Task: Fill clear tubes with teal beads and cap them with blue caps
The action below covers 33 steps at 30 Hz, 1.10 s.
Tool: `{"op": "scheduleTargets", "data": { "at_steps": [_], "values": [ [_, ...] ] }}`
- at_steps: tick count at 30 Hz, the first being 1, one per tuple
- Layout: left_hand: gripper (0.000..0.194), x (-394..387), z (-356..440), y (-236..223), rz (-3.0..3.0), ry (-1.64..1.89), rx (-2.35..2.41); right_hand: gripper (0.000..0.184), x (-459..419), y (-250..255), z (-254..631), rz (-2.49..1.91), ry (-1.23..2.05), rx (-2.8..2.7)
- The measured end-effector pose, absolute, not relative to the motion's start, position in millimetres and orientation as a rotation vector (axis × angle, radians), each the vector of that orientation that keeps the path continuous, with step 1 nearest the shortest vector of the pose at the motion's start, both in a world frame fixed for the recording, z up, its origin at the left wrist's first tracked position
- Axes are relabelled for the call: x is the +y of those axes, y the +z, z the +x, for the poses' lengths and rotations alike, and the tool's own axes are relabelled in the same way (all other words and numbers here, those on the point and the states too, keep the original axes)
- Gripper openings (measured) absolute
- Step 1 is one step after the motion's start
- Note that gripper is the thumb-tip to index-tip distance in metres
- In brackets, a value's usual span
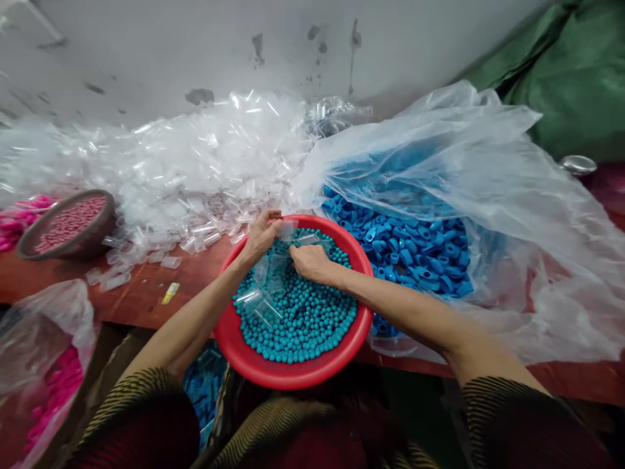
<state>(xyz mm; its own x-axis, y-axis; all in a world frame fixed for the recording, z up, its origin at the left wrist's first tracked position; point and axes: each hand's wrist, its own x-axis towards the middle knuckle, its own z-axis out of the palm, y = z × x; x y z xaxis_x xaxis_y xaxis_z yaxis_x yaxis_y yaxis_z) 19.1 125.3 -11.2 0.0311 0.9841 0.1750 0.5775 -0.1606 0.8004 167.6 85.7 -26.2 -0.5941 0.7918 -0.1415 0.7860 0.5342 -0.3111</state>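
Note:
A red basin [293, 378] holds many teal beads [303, 326] with several clear plastic tubes [266, 309] lying on top. Over the basin's far left rim, my left hand [262, 238] pinches a clear plastic tube [287, 228] between thumb and fingers. My right hand [311, 262] is over the beads near the basin's middle, its fingers curled together. Whatever lies within its fingertips is hidden. Another clear tube [307, 239] shows just beyond the right hand's knuckles.
A large heap of clear tubes [195, 163] covers the table's back left. Blue caps [415, 254] spill from a translucent bag [512, 215] at right. A grey bowl of pink beads [110, 221] stands left. Below the table edge hang a bag with pink pieces [61, 384] and blue pieces [205, 384].

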Motion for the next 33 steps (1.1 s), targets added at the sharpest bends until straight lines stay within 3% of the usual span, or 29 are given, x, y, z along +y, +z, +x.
{"op": "scheduleTargets", "data": {
  "at_steps": [4,8,11,14,19,25,33],
  "values": [
    [0.035,99,13,1,2.303,0.874,1.592,0.030,95,-12,192,-1.359,0.609,-2.669],
    [0.045,66,25,6,2.947,0.361,1.422,0.029,93,2,205,-1.151,0.984,-2.449],
    [0.045,49,41,2,3.044,0.164,1.504,0.019,89,8,209,-0.975,1.360,-2.371],
    [0.044,44,46,-2,2.947,0.116,1.538,0.013,86,10,211,-0.946,1.519,-2.288],
    [0.050,36,32,1,2.571,0.247,1.435,0.009,68,17,206,-0.978,1.522,-2.353],
    [0.023,23,-6,-5,2.226,0.423,1.557,0.008,32,17,207,-1.205,0.826,-2.486],
    [0.026,18,-22,4,1.867,0.775,1.236,0.019,31,15,196,-1.196,0.762,-2.369]
  ]
}}
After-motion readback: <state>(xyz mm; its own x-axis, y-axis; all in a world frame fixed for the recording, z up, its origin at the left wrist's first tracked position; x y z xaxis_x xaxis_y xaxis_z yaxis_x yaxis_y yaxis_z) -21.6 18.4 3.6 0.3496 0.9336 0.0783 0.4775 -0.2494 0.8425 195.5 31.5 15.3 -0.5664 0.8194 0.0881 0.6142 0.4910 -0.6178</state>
